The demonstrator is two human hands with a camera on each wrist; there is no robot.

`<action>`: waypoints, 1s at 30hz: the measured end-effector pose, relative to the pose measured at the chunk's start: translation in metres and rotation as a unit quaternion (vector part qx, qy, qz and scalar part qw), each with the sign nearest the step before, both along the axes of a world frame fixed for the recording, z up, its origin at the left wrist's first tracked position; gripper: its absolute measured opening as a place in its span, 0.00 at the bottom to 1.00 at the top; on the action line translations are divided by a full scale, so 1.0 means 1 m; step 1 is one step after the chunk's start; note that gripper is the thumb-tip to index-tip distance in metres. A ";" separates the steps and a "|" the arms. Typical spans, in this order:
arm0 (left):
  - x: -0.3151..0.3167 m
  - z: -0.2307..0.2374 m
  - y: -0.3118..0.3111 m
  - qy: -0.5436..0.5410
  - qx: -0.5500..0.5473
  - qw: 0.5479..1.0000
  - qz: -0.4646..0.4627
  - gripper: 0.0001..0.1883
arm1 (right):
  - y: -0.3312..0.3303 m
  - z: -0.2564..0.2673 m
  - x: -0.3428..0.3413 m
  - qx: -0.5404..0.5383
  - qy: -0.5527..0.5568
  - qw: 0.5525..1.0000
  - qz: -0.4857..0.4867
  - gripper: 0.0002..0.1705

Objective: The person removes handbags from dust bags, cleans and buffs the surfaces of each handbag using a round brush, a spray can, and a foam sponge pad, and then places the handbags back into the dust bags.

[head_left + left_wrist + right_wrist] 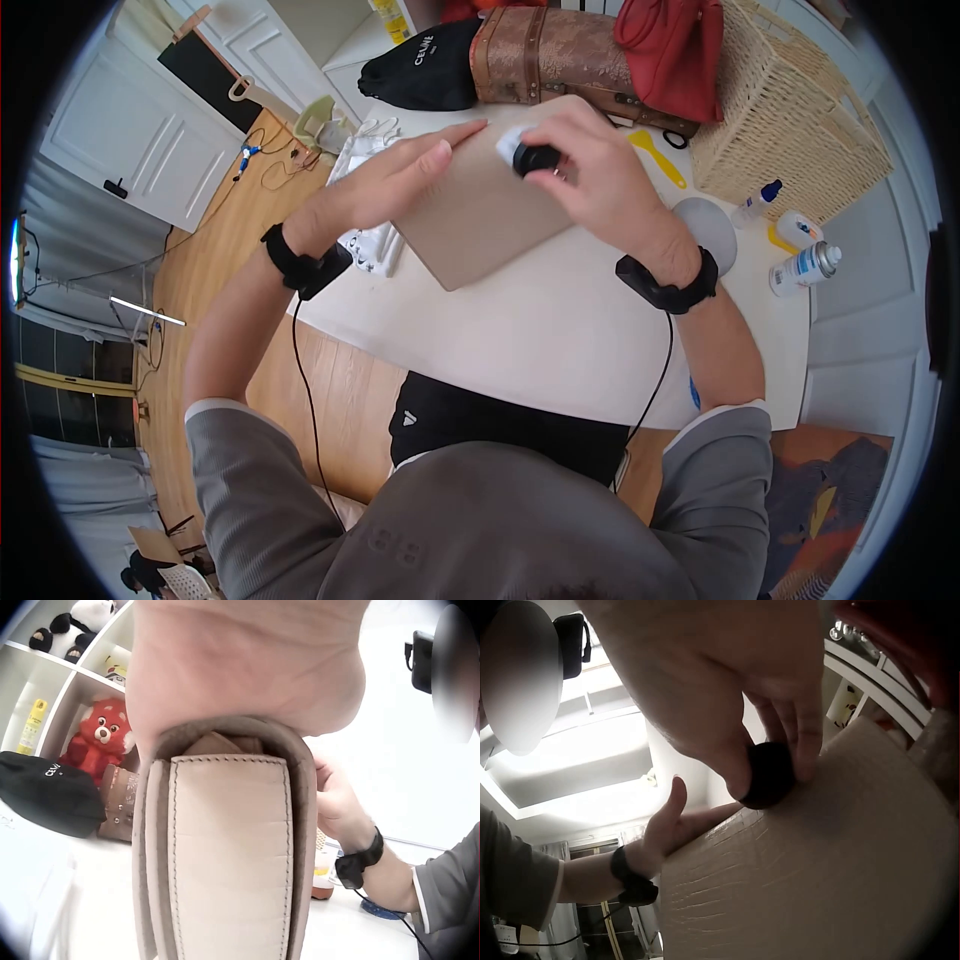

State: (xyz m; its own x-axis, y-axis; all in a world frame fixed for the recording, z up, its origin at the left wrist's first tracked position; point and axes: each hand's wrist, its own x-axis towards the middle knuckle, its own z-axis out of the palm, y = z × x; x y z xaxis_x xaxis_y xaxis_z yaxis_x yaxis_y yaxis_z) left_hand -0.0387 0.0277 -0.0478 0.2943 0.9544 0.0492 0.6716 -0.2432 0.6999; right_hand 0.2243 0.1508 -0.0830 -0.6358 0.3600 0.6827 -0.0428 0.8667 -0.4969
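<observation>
A beige leather handbag (480,220) stands on the white table, its stitched side panel (229,847) filling the middle of the left wrist view. My left hand (405,180) rests on the bag's left edge with its fingers straight. Between thumb and fingers, my right hand (605,170) pinches a small round black-handled tool (537,158) with a whitish end (508,147) toward the bag. In the right wrist view this black handle (771,774) is right at the leather; I cannot tell whether its end is a brush or a pad.
Behind the bag are a black drawstring pouch (425,70), a brown trunk (555,50) and a red bag (672,45). A wicker basket (790,110), yellow tool (658,158), spray bottle (755,203) and aerosol can (800,270) stand or lie right. White cloth (370,245) lies left.
</observation>
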 end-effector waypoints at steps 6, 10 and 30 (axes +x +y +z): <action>-0.021 -0.010 0.013 -0.018 -0.038 0.999 0.022 0.43 | -0.016 -0.038 -0.002 0.019 -0.261 0.963 0.059 0.17; -0.016 -0.005 0.011 -0.009 -0.034 0.999 0.019 0.42 | -0.010 -0.036 0.005 0.081 -0.404 0.908 0.070 0.14; -0.001 -0.003 -0.005 -0.061 -0.038 0.997 -0.016 0.42 | -0.045 -0.048 -0.009 0.130 -0.316 0.935 0.094 0.17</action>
